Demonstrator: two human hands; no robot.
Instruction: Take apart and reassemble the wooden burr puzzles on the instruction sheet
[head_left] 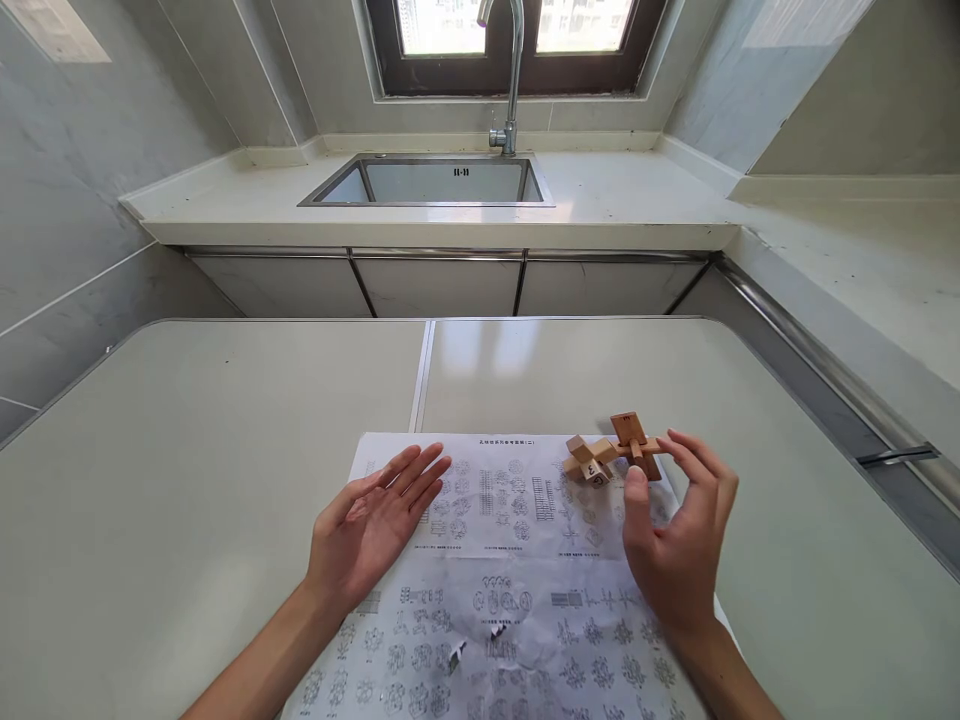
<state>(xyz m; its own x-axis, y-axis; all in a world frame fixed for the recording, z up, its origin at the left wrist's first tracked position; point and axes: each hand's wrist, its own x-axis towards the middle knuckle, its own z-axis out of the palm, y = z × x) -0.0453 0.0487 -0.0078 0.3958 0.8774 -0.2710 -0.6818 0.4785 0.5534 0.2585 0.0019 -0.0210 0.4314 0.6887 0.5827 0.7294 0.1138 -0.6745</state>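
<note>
My left hand (375,525) is open over the left part of the printed sheet, palm up and fingers stretched out, holding nothing. At the sheet's upper right, my right hand (679,530) has its thumb and index fingertip against a darker brown wooden interlocking puzzle (636,447), made of crossed pieces with a light stick through it. Just left of it, touching or overlapping it, is a lighter wooden burr puzzle (589,460) with a black mark on one block. Whether the two are joined I cannot tell. The white instruction sheet (480,575) shows rows of small puzzle drawings and has small tears.
The sheet lies on a pale table (187,480) with a seam (422,375) running across it. Beyond the table's far edge is a white counter (630,200) with a sink (450,182) and a faucet (515,80) below a window. Another counter (885,260) runs along the right.
</note>
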